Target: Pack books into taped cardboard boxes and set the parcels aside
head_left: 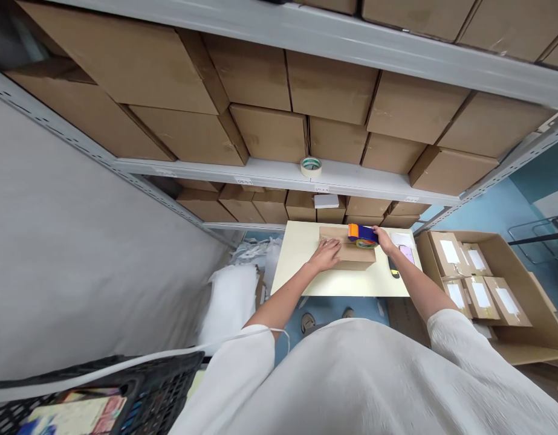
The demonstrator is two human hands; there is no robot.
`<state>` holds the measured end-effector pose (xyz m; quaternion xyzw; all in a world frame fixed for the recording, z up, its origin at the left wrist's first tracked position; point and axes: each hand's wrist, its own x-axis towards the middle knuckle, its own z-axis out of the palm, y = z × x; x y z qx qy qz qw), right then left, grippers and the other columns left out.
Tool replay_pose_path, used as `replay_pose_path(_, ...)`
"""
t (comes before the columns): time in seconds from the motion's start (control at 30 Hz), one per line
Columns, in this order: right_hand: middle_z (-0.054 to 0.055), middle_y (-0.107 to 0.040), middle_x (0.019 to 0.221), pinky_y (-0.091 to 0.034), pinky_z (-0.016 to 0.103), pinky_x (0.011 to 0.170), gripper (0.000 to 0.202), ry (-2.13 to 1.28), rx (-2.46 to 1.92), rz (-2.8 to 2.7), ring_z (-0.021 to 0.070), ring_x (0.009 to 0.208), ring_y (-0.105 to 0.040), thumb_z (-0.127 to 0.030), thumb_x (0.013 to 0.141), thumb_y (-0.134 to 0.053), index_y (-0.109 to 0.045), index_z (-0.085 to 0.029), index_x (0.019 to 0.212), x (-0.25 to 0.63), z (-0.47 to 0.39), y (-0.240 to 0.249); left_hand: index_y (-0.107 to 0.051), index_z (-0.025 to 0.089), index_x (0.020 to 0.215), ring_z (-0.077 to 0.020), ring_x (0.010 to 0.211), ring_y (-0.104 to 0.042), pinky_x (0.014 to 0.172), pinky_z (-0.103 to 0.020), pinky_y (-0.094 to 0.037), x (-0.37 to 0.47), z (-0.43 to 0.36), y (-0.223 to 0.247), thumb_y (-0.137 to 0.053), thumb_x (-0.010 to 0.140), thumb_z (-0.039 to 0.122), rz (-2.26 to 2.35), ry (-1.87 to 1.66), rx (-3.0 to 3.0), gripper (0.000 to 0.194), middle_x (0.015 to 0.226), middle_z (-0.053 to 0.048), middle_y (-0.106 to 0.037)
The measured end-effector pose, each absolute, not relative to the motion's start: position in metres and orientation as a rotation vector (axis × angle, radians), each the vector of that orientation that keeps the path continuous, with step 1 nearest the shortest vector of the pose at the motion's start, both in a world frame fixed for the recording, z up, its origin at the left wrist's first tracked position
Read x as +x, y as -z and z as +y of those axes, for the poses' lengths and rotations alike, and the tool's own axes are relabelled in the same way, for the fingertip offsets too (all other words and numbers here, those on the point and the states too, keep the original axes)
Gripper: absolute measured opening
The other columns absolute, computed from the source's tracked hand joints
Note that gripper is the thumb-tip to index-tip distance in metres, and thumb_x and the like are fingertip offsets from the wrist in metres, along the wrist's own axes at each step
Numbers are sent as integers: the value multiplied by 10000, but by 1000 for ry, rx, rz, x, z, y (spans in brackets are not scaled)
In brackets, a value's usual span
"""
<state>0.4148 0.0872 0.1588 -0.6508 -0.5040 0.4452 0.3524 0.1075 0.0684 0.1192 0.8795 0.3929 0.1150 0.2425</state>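
Observation:
A small closed cardboard box (355,257) lies on the cream tabletop (290,266) in front of me. My left hand (326,254) rests on the left part of its top, fingers laid over the flaps. At the box's upper right, my right hand (384,240) is closed on the end of a blue and orange tape dispenser (363,234), which sits over the top seam. Whether its tape touches the cardboard is too small to tell. Right of the box lie a black and yellow cutter (393,268) and a phone (406,254), the cutter partly hidden by my right forearm.
Metal shelving (351,178) full of cardboard boxes rises behind the table, with a tape roll (311,167) on its edge. On the right stands a large open carton (500,241) holding several labelled boxes. White bags (231,296) lie left; a black crate (165,386) is lower left.

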Motion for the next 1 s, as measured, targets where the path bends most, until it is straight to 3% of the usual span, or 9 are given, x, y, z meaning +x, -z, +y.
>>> replay_pose_path(0.17,12,-616,806,-521,337,793,294,-1165,-1660,-1294,232,834,-595,-538,851,-435,-535,-263,830,416,86,-155,-707,213,1412,-294,1355,-663,1184,-469,-501,116,77,-139,-547,1033,253,1305,-580,2031,413,1425,-123,-736)
replay_pose_path(0.33,9,-625,780,-523,343,797,267,-1212,-1625,-1215,237,831,-606,-499,838,-451,-558,-255,831,418,84,-155,-731,179,1224,-230,963,-778,940,-375,-611,140,99,-160,-703,964,266,1351,-773,1381,276,1023,-93,-817)
replay_pose_path(0.43,0,-606,753,-511,338,777,233,-1234,-1619,-1187,232,807,-594,-472,813,-459,-548,-257,817,421,82,-155,-714,182,1079,-189,817,-773,862,-354,-622,153,106,-168,-816,900,278,1310,-799,1145,227,963,-82,-814)
replay_pose_path(0.77,15,-630,788,-484,337,775,296,-1267,-1566,-1205,238,818,-575,-537,781,-455,-542,-260,833,423,78,-156,-670,205,984,-206,861,-802,758,-316,-611,175,106,-188,-925,838,400,1299,-754,978,353,968,-93,-831)
replay_pose_path(1.0,14,-607,742,-488,345,766,244,-1299,-1505,-1137,232,788,-566,-499,780,-482,-519,-257,770,424,79,-152,-612,218,992,-208,806,-796,754,-322,-603,180,108,-190,-979,743,296,1321,-714,953,450,859,-53,-808)
